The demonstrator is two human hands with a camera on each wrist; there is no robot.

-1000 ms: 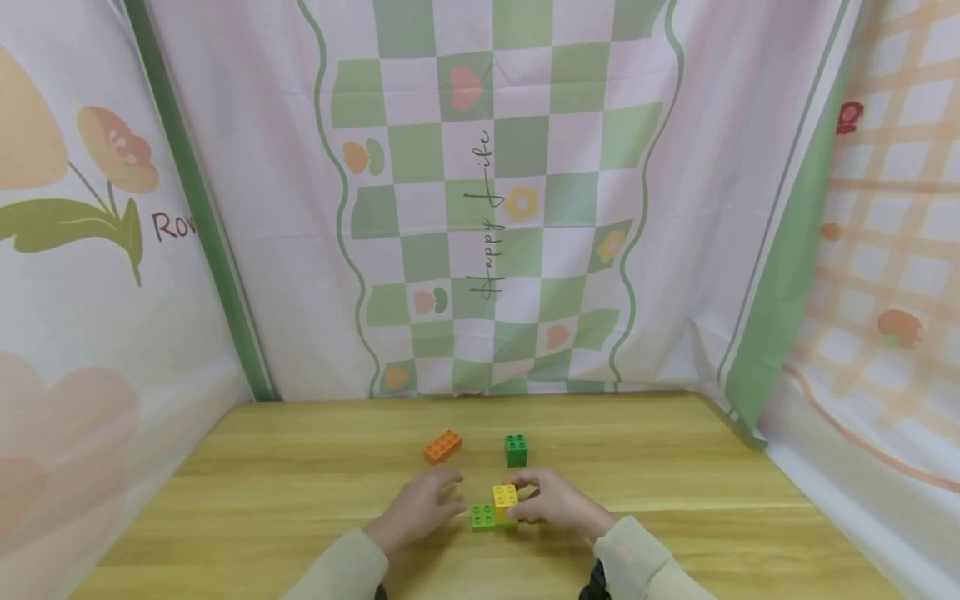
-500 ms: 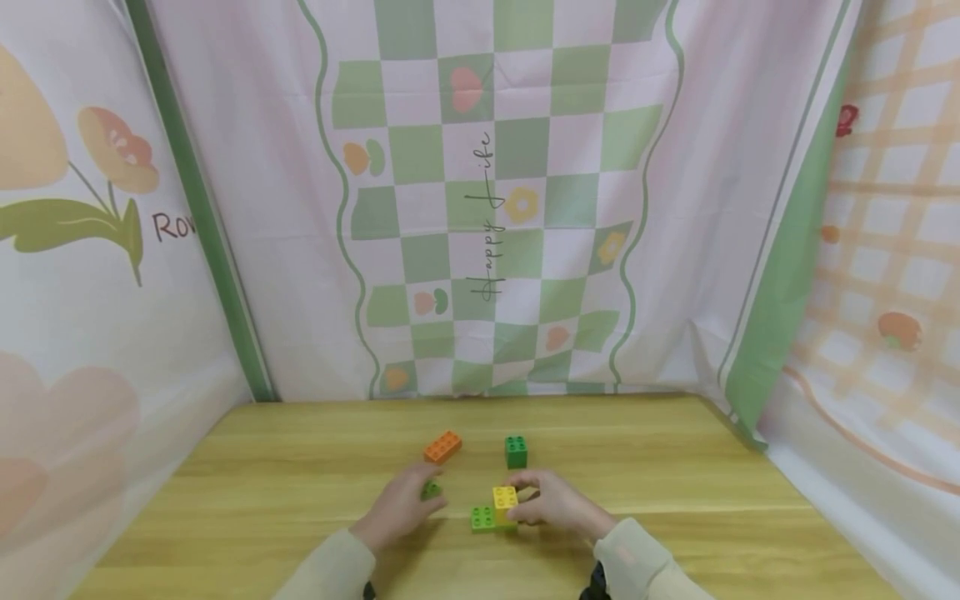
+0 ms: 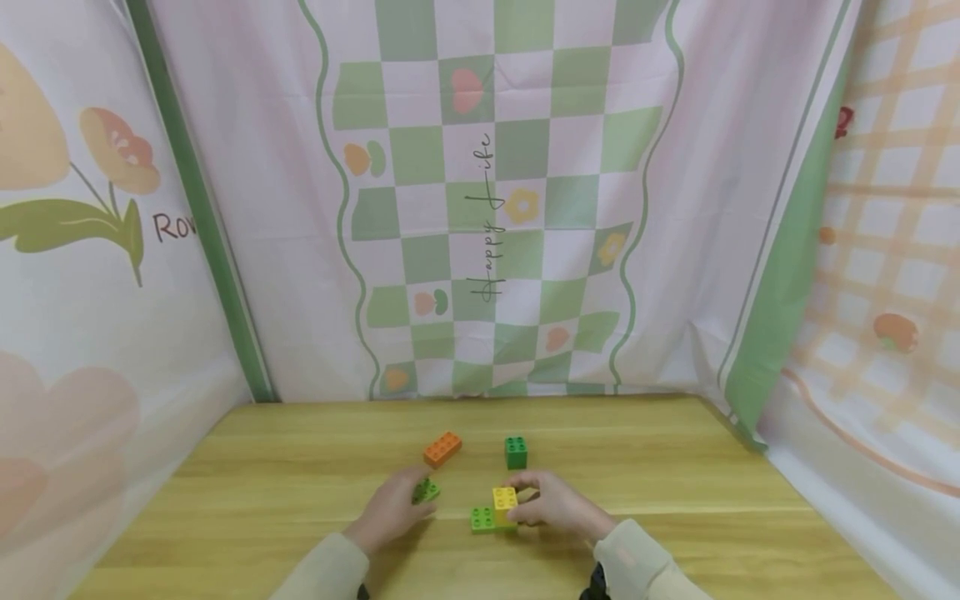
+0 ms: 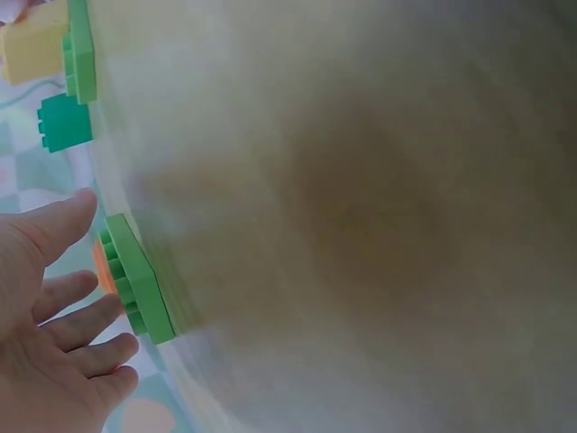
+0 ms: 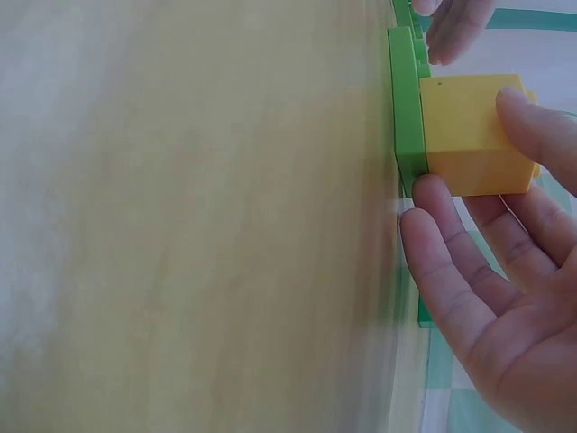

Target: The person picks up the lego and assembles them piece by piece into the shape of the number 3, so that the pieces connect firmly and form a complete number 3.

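The sleeves [image 3: 641, 560] are cream, the wrist gear [image 3: 596, 585] black.

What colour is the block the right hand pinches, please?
The block is yellow; best view: right wrist.

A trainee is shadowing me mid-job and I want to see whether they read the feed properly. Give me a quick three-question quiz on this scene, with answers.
1. Fill in: The yellow four-stud brick is gripped by the person's ____ hand.
2. True or false: It sits on the left end of the light green brick under it, as the head view shows.
3. Which brick is nearest the left hand?
A) orange brick
B) dark green brick
C) loose light green brick

Key
1. Right: the right hand grips it.
2. False; it sits on the right end, with bare studs to its left.
3. C
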